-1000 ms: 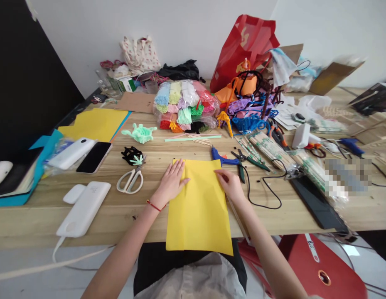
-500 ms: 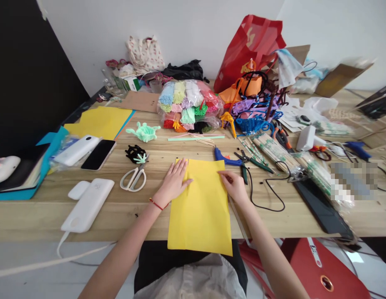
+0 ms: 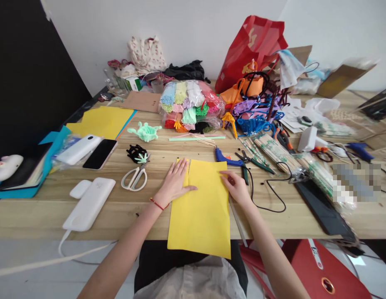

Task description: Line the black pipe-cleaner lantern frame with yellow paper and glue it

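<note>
A yellow paper sheet [image 3: 205, 211] lies upright in front of me, its lower end hanging past the table edge. A line runs down near its left side, and a narrow gap shows along that line at the top. My left hand [image 3: 175, 180] rests flat across the left strip, fingers stretched and thumb out over the main part. At the upper right edge, my right hand [image 3: 235, 185] pinches the sheet between thumb and fingers. White-handled scissors [image 3: 134, 179] lie left of my left hand. Beyond my right hand is a blue glue gun [image 3: 227, 158].
On the left are a white power bank [image 3: 89, 203], a phone [image 3: 100, 153] and yellow sheets [image 3: 105, 120]. Bagged pipe cleaners [image 3: 190, 104] and a red bag [image 3: 252, 50] stand behind. Pliers [image 3: 253, 161], a black cable [image 3: 275, 197] and bagged sticks [image 3: 274, 153] lie right.
The main part of the sheet has shifted slightly at the top, and a gap has opened along the line by my left fingers. My left thumb reaches further right.
</note>
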